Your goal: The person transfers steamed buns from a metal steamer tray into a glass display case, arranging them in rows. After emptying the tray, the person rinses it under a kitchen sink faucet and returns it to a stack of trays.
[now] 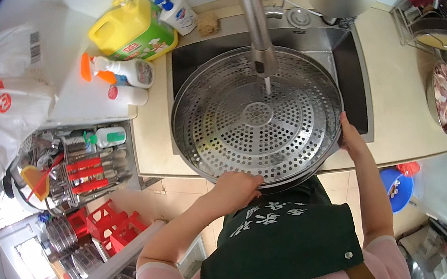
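Note:
A large round perforated metal steamer tray (220, 118) with a raised rim lies tilted over the stainless steel sink (363, 75). My left hand (241, 188) grips its near rim, fingers curled over the edge. On the right, my right hand (349, 133) holds the rim from the side, its fingers partly hidden beneath. Above the tray hangs the metal faucet (264, 57), and a thin stream of water falls from it onto the perforated surface.
Left of the sink stand a yellow detergent jug (133, 27), a hand soap bottle (179, 16) and a spray bottle (135, 70). A utensil rack (85, 173) is farther left. A metal bowl of raw meat (445, 100) sits at right, above a blue bucket (400, 191) on the floor.

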Motion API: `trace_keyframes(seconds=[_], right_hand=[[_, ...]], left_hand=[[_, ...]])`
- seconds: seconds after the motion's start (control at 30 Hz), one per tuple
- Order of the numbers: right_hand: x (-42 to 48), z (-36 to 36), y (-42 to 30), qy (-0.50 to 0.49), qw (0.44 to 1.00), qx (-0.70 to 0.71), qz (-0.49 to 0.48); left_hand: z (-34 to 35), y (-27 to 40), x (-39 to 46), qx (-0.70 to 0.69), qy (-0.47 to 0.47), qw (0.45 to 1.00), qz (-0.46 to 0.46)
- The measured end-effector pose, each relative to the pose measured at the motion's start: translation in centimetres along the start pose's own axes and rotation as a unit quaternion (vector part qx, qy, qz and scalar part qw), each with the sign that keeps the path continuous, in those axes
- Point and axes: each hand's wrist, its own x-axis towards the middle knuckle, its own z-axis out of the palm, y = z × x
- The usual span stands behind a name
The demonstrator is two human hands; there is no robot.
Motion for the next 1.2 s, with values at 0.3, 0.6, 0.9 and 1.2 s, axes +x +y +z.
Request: trace_keyframes(seconds=[0.3, 0.6, 0.9, 1.2], right_hand=[[0.3, -0.9, -3.1, -0.085, 0.977, 0.189, -0.05], [-2.0, -1.5, 0.9, -0.069, 0.961, 0.267, -0.034], [-3.9, -0.2, 2.0, -0.097, 0.944, 0.315, 0.016], [-2.1, -1.8, -1.4, -0.15, 0.942, 0.3, -0.01]], left_hand=[[-5.8, 0.2, -4.6, -0.089, 0.151, 0.981, 0.083], [-10.1, 1.2, -6.9, -0.091, 0.139, 0.977, 0.131], [-12.1, 3.6, -7.0, 0.058, 0.135, 0.98, 0.138], [-12.9, 5.4, -7.5, 0.159, 0.115, 0.968, 0.159]])
